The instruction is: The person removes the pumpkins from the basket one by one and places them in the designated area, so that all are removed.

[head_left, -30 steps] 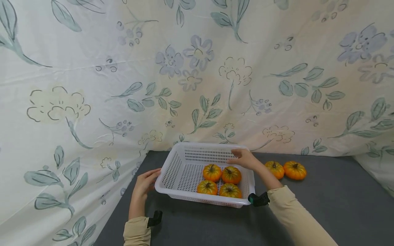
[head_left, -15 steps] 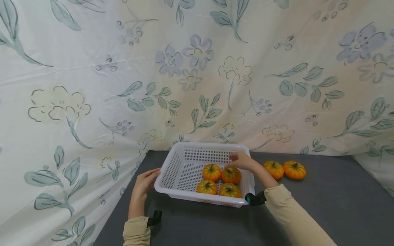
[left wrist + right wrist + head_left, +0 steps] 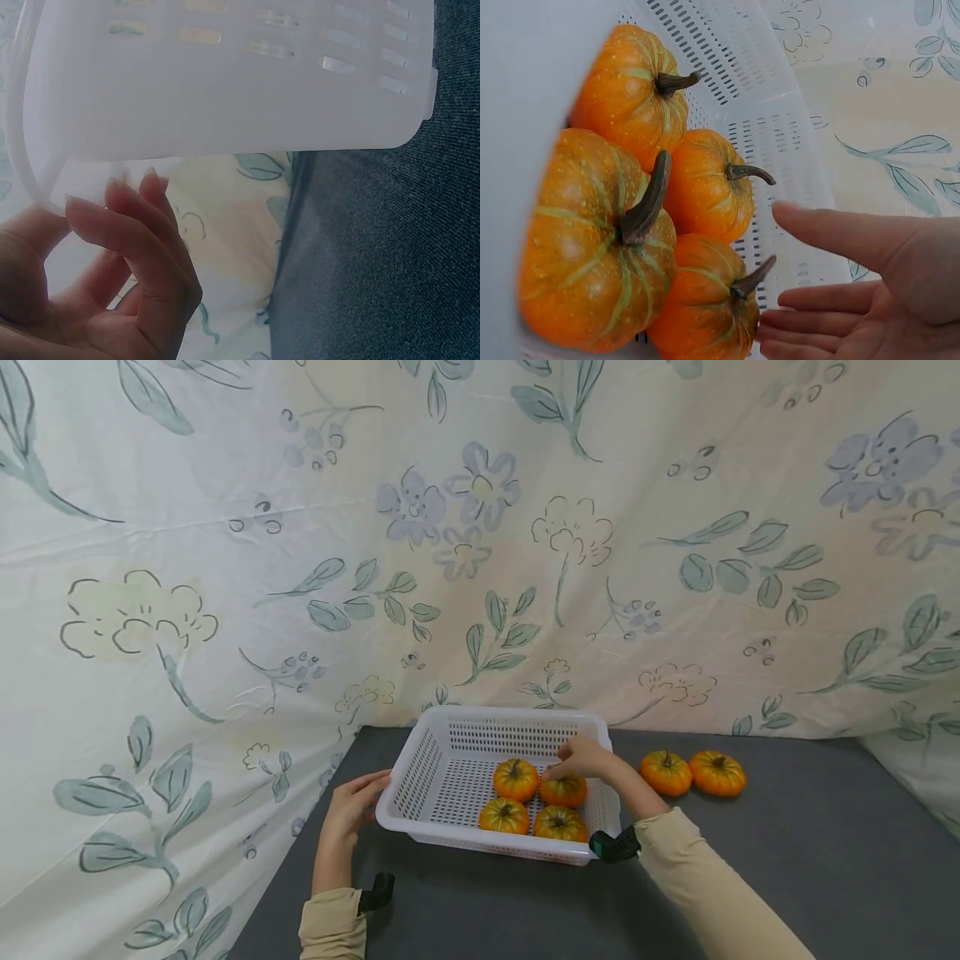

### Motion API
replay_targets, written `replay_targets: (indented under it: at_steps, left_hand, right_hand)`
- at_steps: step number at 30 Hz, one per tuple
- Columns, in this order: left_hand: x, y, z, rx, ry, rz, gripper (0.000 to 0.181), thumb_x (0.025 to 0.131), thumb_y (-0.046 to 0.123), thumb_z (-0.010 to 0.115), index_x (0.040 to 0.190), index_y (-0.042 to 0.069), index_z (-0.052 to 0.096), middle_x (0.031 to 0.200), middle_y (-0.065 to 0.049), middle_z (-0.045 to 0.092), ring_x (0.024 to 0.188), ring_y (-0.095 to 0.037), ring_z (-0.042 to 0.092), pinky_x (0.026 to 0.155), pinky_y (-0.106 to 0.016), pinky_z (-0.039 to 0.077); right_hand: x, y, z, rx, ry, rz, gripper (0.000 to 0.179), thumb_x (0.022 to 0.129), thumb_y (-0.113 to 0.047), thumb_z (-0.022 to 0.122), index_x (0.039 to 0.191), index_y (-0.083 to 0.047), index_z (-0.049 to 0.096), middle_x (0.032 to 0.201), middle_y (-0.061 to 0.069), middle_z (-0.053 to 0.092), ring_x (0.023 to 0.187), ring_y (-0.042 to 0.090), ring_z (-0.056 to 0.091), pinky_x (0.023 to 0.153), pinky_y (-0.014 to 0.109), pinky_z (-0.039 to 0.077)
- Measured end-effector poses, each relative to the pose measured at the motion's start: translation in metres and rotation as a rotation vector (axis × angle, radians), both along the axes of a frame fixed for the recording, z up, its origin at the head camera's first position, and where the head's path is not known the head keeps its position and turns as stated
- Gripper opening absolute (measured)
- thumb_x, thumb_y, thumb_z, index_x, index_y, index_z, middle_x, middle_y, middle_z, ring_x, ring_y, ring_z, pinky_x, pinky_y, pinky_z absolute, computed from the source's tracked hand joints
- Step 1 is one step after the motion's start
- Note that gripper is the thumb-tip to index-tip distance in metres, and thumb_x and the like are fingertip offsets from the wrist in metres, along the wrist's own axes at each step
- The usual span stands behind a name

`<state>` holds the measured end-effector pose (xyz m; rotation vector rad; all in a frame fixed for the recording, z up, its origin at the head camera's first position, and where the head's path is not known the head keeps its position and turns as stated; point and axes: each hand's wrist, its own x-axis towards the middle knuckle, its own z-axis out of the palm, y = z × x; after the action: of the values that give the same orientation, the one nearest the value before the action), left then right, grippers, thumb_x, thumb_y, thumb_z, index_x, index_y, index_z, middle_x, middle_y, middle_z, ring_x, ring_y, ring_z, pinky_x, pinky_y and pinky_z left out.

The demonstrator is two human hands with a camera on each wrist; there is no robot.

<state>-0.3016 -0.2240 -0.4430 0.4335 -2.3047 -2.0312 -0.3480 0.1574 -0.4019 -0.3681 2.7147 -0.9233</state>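
Observation:
A white perforated plastic basket (image 3: 420, 777) holds several small orange pumpkins with dark stems. My left hand (image 3: 351, 810) is at the basket's left end; in the left wrist view its bent fingers and thumb (image 3: 124, 259) pinch the rim. Inside the right half, my right hand (image 3: 585, 760) reaches over the back-right pumpkin (image 3: 564, 792), covering part of it. The right wrist view has the right hand (image 3: 862, 292) with thumb and fingers apart, fingertips right at the side of the nearest pumpkin (image 3: 705, 300). Nothing is between thumb and fingers.
Two more pumpkins, one (image 3: 666, 773) nearer the basket and one (image 3: 718, 775) beside it, lie on the dark table (image 3: 810, 843) to the right. A floral cloth (image 3: 480, 635) hangs behind the table and along its left side.
My right hand has moved left and slightly down, from the basket's back right side to over the back-right pumpkin. The left hand and basket have stayed in place.

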Motion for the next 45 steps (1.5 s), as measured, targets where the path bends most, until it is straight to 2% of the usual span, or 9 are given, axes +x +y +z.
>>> replay_targets:
  at_steps: [2,4,7,10,14,19,27,34,45]
  left_hand:
    - [-0.001,-0.001,-0.001,-0.003,0.003,-0.002,0.049,0.089,0.028,0.072,0.129,0.001,0.062,0.092,0.006,0.07,0.075,-0.008,0.067,0.066,-0.029,0.054]
    - [-0.001,-0.001,-0.002,-0.006,0.006,-0.004,0.05,0.089,0.029,0.072,0.129,0.002,0.062,0.093,0.007,0.07,0.076,-0.008,0.067,0.066,-0.029,0.054]
    - [-0.002,-0.002,-0.003,-0.01,0.007,-0.007,0.05,0.089,0.029,0.072,0.129,0.002,0.062,0.094,0.007,0.07,0.076,-0.008,0.068,0.067,-0.029,0.054]
    - [-0.002,-0.002,-0.003,-0.011,0.008,-0.008,0.049,0.089,0.029,0.071,0.129,0.002,0.062,0.095,0.006,0.07,0.077,-0.008,0.068,0.067,-0.029,0.054]
    - [-0.001,-0.002,-0.003,-0.018,0.007,-0.004,0.049,0.089,0.029,0.072,0.129,0.001,0.062,0.096,0.004,0.071,0.077,-0.008,0.068,0.067,-0.029,0.055]
    - [0.0,-0.002,-0.002,-0.018,0.002,-0.001,0.05,0.089,0.029,0.072,0.129,0.002,0.062,0.097,0.005,0.071,0.077,-0.008,0.068,0.067,-0.028,0.054]
    - [0.0,-0.001,-0.001,-0.016,0.003,-0.003,0.05,0.089,0.029,0.072,0.129,0.001,0.061,0.096,0.006,0.07,0.077,-0.007,0.066,0.067,-0.029,0.053]
    - [0.0,0.0,-0.001,-0.027,0.009,0.001,0.048,0.089,0.027,0.071,0.128,0.001,0.062,0.096,0.005,0.07,0.077,-0.008,0.067,0.066,-0.028,0.053]
    - [-0.001,0.001,-0.001,-0.023,0.013,0.001,0.048,0.09,0.027,0.071,0.128,0.001,0.062,0.097,0.004,0.071,0.077,-0.007,0.068,0.065,-0.029,0.053]
  right_hand:
    - [0.0,-0.001,0.0,-0.005,-0.008,-0.022,0.041,0.083,-0.025,0.077,0.1,0.01,0.065,0.09,0.021,0.064,0.081,0.028,0.063,0.075,0.036,0.053]
    - [0.001,-0.002,-0.001,-0.015,-0.001,-0.033,0.032,0.082,-0.024,0.077,0.074,0.001,0.058,0.065,0.005,0.048,0.058,0.014,0.044,0.057,0.026,0.039]
    - [0.001,-0.003,-0.003,-0.032,0.02,-0.024,0.05,0.081,-0.021,0.078,0.058,-0.013,0.034,0.055,-0.006,0.019,0.051,0.008,0.015,0.051,0.023,0.019]
    - [0.002,-0.004,-0.005,-0.02,0.05,-0.001,0.048,0.079,-0.02,0.079,0.053,-0.011,0.04,0.051,-0.008,0.019,0.049,0.006,0.015,0.05,0.021,0.018]
    - [0.003,-0.006,-0.006,0.019,0.033,-0.015,0.031,0.079,-0.024,0.08,0.066,-0.002,0.062,0.053,-0.005,0.034,0.05,0.008,0.028,0.051,0.022,0.025]
    - [0.002,-0.009,-0.008,0.066,0.004,-0.033,0.035,0.078,-0.025,0.081,0.089,0.007,0.07,0.071,0.004,0.057,0.063,0.013,0.045,0.058,0.025,0.038]
    - [0.0,-0.011,-0.011,0.038,-0.011,-0.033,0.027,0.079,-0.02,0.08,0.068,-0.002,0.064,0.054,-0.004,0.036,0.052,0.009,0.031,0.052,0.022,0.028]
    - [0.004,-0.012,-0.007,0.078,-0.03,-0.036,0.035,0.08,-0.019,0.079,0.098,0.009,0.07,0.083,0.012,0.067,0.068,0.016,0.051,0.06,0.025,0.042]
    - [0.001,-0.011,-0.012,0.066,-0.023,-0.024,0.04,0.079,-0.016,0.079,0.107,0.011,0.068,0.098,0.02,0.07,0.076,0.019,0.058,0.07,0.031,0.052]
